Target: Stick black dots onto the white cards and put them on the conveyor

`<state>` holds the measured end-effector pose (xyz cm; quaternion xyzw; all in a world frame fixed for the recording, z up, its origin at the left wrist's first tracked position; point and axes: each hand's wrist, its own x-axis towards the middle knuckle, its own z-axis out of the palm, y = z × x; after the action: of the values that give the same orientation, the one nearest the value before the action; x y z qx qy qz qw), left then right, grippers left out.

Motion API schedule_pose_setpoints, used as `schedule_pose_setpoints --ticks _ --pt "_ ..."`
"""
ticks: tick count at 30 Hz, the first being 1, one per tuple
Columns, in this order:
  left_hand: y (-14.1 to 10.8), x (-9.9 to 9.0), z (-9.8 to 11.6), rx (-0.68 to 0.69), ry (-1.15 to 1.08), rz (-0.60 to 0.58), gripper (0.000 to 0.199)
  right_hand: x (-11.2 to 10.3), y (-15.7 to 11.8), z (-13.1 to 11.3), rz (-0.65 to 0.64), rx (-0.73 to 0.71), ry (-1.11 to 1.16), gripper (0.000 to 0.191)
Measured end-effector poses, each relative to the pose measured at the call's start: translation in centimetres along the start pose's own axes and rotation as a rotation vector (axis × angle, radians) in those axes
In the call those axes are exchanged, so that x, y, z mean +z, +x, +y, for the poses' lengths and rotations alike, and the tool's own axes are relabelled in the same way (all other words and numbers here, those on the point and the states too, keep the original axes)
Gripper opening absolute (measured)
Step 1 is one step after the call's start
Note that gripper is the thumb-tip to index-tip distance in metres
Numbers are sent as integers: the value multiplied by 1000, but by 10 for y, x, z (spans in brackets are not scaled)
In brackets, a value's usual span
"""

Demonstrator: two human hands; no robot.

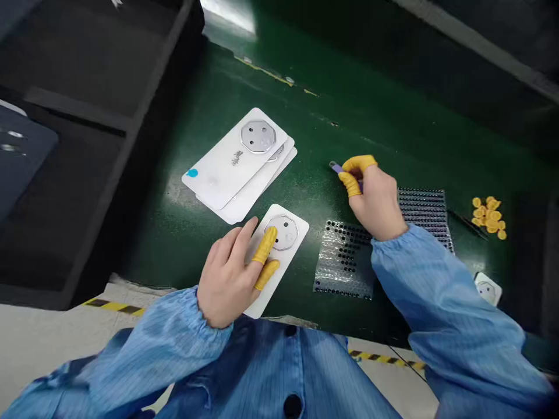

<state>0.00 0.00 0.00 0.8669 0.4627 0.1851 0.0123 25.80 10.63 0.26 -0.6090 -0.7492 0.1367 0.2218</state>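
My left hand (231,270) lies over a white phone back cover (286,259), its fingers stretched out. Yellow finger cots are on its thumb and index finger, and the index tip rests by the round camera plate. Part of the cover is hidden under the hand. My right hand (378,201), also in yellow finger cots, is closed around a small purple tool (336,167) with a metal end; most of the tool is hidden. Below that hand lies a clear sheet (340,273) with small black round parts. A fuller sheet (421,206) of such parts sits beside the wrist.
Overlapping white phone covers (222,174) lie on the green table (301,128) at upper left. Toward the right are a pile of yellow finger cots (489,216), dark tweezers (469,224) and another small white piece (488,288). A black rack (144,116) borders the left.
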Motion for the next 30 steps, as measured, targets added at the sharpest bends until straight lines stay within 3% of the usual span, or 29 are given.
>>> schedule_pose_setpoints --ticks 4,6,8,11,16,18,22,30 --pt "1 1 -2 25 -59 -4 20 -16 5 0 -2 322 385 13" --pt "1 -1 -3 38 -131 -3 20 -26 2 -7 -72 506 596 14" --pt "1 -3 -5 35 -191 3 18 -35 -7 -19 -171 583 728 19" --pt "0 -4 -6 15 -234 10 15 -36 -36 -41 -226 467 658 29" --pt "-1 -4 -6 -19 -276 18 10 -13 -82 -72 -282 -33 272 39" --pt "0 -4 -5 -30 -287 27 10 -3 -87 -80 -332 -148 202 39" --pt "0 -4 -4 -39 -292 27 13 5 -83 -86 -352 -165 195 37" --pt "3 -4 -3 -40 -281 30 16 3 -75 -96 -453 31 214 30"
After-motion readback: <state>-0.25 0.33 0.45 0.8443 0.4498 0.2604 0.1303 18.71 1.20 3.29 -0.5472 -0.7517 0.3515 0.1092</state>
